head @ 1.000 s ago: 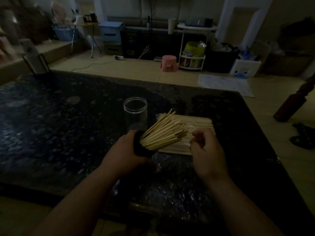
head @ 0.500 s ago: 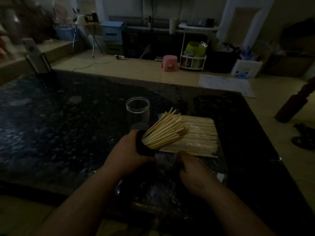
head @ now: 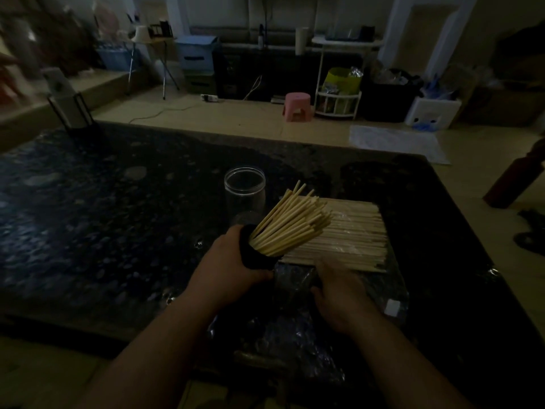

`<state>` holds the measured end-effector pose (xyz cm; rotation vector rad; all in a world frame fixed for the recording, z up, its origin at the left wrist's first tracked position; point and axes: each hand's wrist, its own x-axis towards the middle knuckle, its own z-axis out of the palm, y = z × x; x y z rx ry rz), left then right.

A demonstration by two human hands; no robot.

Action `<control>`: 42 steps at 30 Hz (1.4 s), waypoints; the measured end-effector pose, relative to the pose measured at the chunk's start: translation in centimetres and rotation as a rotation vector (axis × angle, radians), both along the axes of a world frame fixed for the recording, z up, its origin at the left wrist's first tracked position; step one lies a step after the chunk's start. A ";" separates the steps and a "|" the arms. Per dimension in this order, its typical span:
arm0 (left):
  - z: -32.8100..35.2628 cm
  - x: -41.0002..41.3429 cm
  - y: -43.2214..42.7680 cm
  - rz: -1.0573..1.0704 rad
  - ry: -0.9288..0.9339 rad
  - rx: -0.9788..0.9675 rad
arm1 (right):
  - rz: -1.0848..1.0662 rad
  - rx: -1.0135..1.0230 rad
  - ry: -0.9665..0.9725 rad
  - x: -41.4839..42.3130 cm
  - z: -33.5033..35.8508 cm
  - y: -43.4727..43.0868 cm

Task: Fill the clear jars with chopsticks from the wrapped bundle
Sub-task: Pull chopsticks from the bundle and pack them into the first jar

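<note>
The left hand [head: 227, 270] is wrapped around a dark holder [head: 255, 252] and tilts it toward two o'clock, forearm coming up from seven o'clock. A fan of chopsticks [head: 292, 222] spreads loosely out of the holder's mouth. It is too dark to say whether the holder is one of the jars.

The right hand [head: 339, 287] lies palm down at the near edge of the flat bundle [head: 354, 231], fingers bent toward the stick ends. It is blurred, so I cannot tell whether it has pinched any sticks.

The bundle lies on its opened plastic wrap [head: 295, 329], at three o'clock from the left hand and just behind the right. The sticks look light, stiff and smooth. Loose ones will likely slide and scatter, so a small bunch is best pinched near its middle or near ends, kept parallel. The crinkly wrap may drag along.

An empty clear jar [head: 244, 193] stands upright on the dark table [head: 103, 216] at twelve o'clock from the left hand, near the fan's tips.
</note>
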<state>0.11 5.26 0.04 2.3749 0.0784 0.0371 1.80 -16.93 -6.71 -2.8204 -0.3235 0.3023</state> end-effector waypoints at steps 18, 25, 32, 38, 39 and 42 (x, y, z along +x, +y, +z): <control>0.0 0.2 -0.1 -0.011 0.005 0.005 | -0.080 -0.120 -0.101 0.4 0.5 0.7; 0.2 0.0 -0.2 -0.038 -0.008 0.001 | -0.090 -0.142 -0.183 0.4 0.0 0.9; 0.2 0.2 -0.1 -0.044 -0.003 -0.006 | -0.110 -0.130 -0.189 0.5 -0.1 0.9; 0.0 0.4 0.2 -0.024 0.013 0.016 | -0.046 -0.082 -0.216 0.3 -0.1 0.4; 0.0 0.4 0.2 -0.024 0.016 0.017 | -0.024 -0.092 -0.194 0.2 -0.1 0.4; 0.0 0.4 0.0 -0.029 0.016 0.020 | -0.005 -0.125 -0.174 -0.3 -0.4 0.5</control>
